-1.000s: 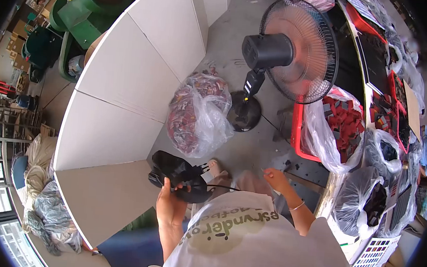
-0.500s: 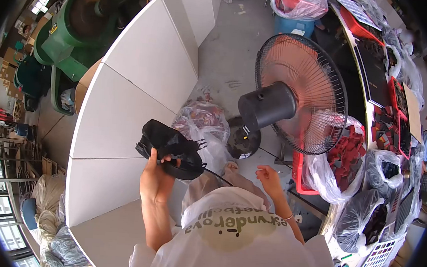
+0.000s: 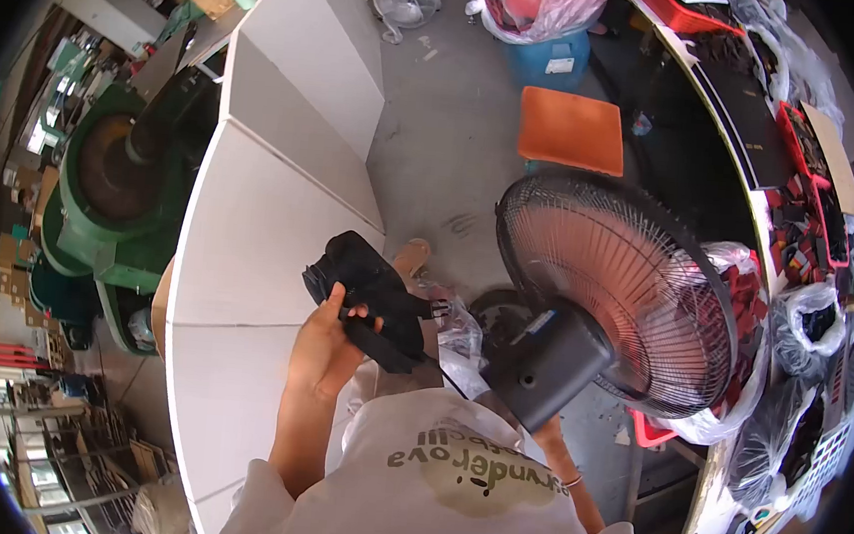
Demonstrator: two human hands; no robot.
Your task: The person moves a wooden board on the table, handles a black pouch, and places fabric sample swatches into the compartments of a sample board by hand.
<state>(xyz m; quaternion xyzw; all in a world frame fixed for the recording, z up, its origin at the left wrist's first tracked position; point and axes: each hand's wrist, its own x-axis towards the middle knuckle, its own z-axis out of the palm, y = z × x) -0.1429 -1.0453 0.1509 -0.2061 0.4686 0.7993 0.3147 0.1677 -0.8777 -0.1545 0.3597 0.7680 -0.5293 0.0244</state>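
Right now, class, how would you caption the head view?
Left hand holding a black buckled bag near a pedestal fan.

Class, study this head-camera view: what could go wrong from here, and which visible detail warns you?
1. The black bag is held by the left hand alone, so it might slip.
2. The right hand is partly hidden by the pedestal fan; a knock might tip it.
3. The plastic bag lies near a foot and might cause a trip.
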